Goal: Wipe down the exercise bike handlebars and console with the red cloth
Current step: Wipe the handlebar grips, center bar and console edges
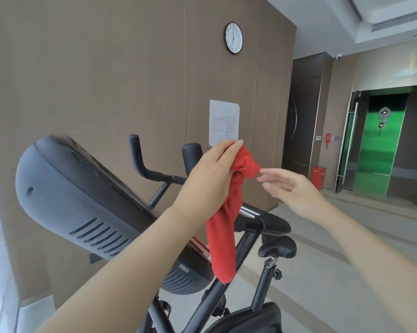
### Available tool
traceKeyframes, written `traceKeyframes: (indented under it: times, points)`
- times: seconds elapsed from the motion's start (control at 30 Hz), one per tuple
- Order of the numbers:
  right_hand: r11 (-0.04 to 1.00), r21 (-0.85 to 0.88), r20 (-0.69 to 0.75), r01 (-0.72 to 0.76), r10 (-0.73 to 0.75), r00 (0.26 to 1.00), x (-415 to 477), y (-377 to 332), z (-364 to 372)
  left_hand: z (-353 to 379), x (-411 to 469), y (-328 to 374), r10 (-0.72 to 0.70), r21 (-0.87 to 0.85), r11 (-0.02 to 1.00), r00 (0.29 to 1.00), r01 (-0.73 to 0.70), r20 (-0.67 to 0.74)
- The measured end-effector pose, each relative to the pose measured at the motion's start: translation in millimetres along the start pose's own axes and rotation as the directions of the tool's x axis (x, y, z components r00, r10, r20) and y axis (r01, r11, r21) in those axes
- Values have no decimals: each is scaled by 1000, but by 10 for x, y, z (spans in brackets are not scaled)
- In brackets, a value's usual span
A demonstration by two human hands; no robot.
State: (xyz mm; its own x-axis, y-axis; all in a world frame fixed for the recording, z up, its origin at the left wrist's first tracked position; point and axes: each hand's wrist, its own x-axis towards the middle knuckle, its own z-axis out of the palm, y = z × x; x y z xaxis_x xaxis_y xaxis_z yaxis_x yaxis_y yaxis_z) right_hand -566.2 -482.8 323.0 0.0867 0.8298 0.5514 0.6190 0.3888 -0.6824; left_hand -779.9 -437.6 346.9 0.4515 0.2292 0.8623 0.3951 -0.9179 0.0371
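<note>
Left hand (207, 179) clamps the bunched red cloth (223, 236), which hangs lengthwise below it; right hand (291, 191), fingers apart, sits just beside the cloth's upper corner.

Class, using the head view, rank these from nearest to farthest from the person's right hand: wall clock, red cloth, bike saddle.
1. Red cloth, just left of the right hand's fingertips, gripped by the left hand.
2. Bike saddle, below the hand.
3. Wall clock, high on the far wall.

gym room | exercise bike (262, 248) | wall clock (233, 37) | posted notice (224, 122)
</note>
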Motion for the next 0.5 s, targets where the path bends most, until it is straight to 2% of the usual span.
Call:
traceKeyframes:
  times: [0.1,0.23,0.33,0.4,0.5]
  points:
    - [996,70,9,55,-55,998,23,-91,21,43,155,-68,28,81,996,995,-36,92]
    - [971,226,-13,82,-81,997,114,-114,64,123,158,-95,-69,28,997,985,66,161]
    - [937,346,43,45,-64,997,188,-53,104,213,117,-94,-87,41,996,969,80,231]
    - [928,373,86,2,-36,996,239,39,132,314,93,-98,-78,83,995,958,58,275]
    - [952,301,125,-57,20,992,325,257,169,451,47,-98,-85,189,982,926,15,367]
